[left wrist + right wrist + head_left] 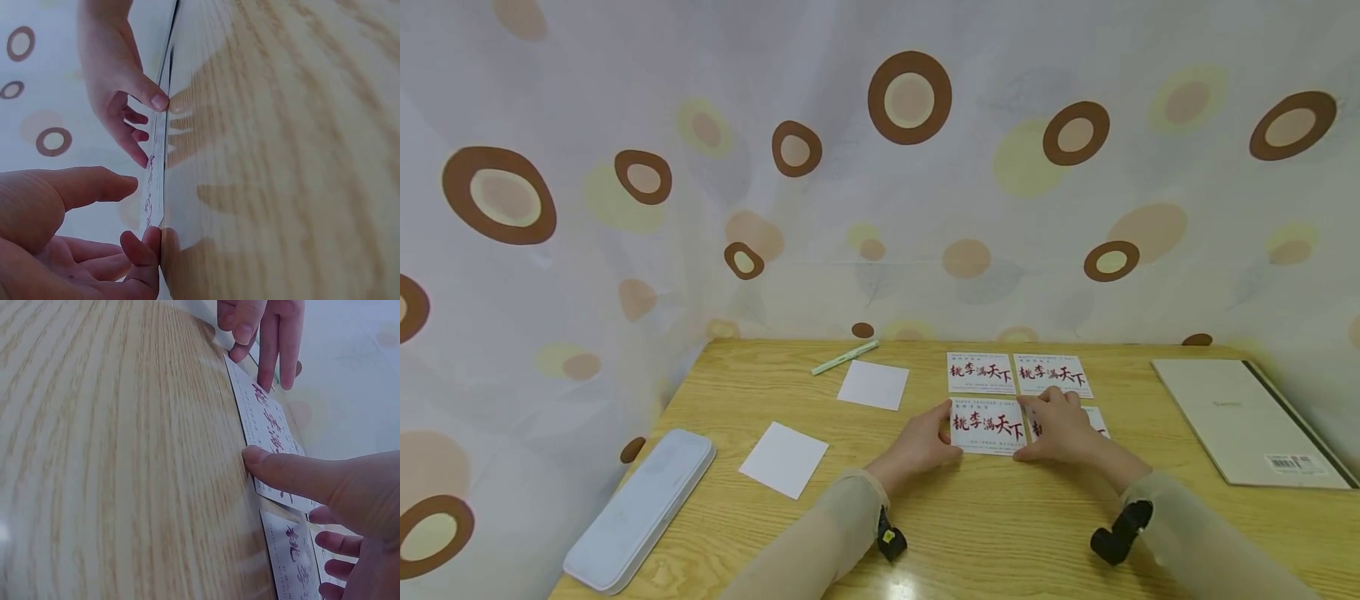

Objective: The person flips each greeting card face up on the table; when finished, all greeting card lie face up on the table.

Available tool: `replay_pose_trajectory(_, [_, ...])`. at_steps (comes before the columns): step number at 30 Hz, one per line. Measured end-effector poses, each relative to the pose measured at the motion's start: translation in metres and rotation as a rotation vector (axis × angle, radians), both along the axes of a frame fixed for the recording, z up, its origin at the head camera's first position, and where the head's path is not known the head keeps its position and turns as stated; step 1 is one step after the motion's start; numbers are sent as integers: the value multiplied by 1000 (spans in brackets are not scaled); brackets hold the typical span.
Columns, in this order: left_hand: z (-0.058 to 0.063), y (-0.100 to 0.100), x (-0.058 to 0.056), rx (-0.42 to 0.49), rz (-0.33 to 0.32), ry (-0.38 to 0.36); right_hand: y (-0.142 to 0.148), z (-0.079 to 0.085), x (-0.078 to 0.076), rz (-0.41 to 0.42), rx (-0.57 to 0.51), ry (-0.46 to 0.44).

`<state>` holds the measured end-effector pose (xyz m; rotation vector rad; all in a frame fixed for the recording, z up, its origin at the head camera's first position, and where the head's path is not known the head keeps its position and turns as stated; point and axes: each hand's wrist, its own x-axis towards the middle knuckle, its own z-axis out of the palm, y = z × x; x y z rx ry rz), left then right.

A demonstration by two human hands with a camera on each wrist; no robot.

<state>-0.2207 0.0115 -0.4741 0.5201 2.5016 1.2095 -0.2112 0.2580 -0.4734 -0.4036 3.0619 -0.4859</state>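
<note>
Several white cards with red Chinese characters lie in two rows on the wooden table. My right hand (1060,425) holds the near left card (987,427) by its right end, thumb (275,464) on the near edge and a fingertip at the far corner. At that card's left end, my left hand (922,446) touches the edge with its fingertips, its thumb (100,186) held apart. The right hand partly covers the near right card (292,556). Behind are the far left card (979,373) and far right card (1052,375).
Two blank white squares, a back one (873,385) and a front one (784,460), lie to the left. A green pen (844,357) is near the back edge. A pale case (640,510) sits at the left edge, a flat beige pad (1243,417) on the right.
</note>
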Motion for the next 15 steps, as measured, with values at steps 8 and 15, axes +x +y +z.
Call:
replay_pose_trajectory(8, [1, -2, 0, 44, -14, -29, 0, 5, 1, -1, 5, -21])
replay_pose_trajectory(15, [-1, -5, -2, 63, -4, -50, -1, 2, 1, 8, 12, 6])
